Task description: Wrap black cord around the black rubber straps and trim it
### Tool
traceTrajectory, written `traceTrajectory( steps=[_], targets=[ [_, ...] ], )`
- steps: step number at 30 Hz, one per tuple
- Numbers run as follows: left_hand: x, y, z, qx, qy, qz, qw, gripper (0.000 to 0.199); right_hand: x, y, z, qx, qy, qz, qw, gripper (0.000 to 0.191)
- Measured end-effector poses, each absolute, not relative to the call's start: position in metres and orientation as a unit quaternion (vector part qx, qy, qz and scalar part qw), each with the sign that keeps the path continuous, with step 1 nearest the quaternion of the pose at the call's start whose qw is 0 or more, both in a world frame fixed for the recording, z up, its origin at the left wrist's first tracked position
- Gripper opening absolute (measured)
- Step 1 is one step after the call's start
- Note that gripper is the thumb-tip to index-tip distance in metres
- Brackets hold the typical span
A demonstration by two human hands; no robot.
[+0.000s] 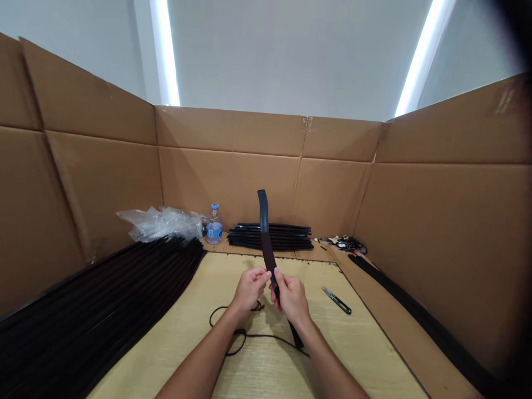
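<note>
Curved black strip (266, 244) pinched upright between both hands (250, 289) (291, 297).

tabletop (366, 354): pale wood-toned board, cardboard along its far and right edges | front centre: loose black cord (235, 336) | right: thread snips (336, 300) with black handles | left: long stack of black strips (100, 310) | far edge: shorter black strip stack (270, 236), water bottle (214, 226), crumpled clear plastic (164, 224), small dark scrap pile (347, 244)
</note>
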State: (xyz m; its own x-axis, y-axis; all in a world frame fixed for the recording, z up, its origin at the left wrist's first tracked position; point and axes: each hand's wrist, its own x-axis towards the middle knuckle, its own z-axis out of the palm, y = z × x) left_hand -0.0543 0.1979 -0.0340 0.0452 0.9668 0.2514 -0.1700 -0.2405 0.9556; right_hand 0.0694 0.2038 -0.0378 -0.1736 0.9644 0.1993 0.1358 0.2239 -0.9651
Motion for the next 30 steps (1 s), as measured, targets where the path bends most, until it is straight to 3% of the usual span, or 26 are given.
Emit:
traceTrajectory(
  steps=[5, 14, 30],
  targets=[
    [-0.051, 0.197, -0.034, 0.501, 0.353, 0.599, 0.516, 0.043, 0.065, 0.199, -0.039, -0.432, -0.605, 0.458, 0.488, 0.072],
    [-0.047, 0.2, -0.047, 0.473, 0.306, 0.591, 0.577, 0.041, 0.068, 0.193, -0.034, -0.452, -0.626, 0.373, 0.515, 0.07],
    [-0.046, 0.199, -0.047, 0.47, 0.306, 0.595, 0.576, 0.042, 0.066, 0.192, -0.033, -0.46, -0.614, 0.387, 0.512, 0.069]
  ],
)
